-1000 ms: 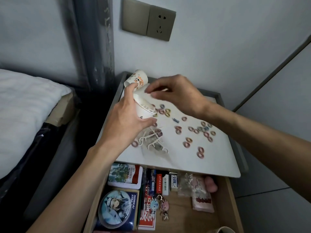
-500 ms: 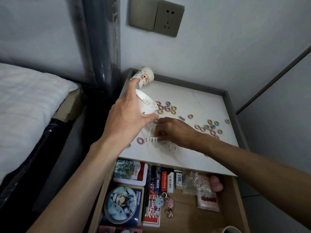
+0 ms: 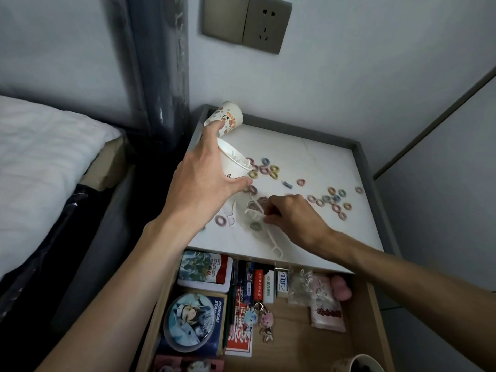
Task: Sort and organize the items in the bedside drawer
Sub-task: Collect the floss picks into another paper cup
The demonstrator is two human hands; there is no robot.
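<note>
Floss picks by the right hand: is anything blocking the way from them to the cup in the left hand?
Nothing visible does. The right hand pinches the floss picks, and the cup in the left hand tilts its open mouth toward them. Small hair rings lie flat on the tabletop between.

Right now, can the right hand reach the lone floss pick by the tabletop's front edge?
Probably yes. The right hand sits just beside that floss pick on the tabletop, with nothing lying between, though it seems to be pinching other picks.
</note>
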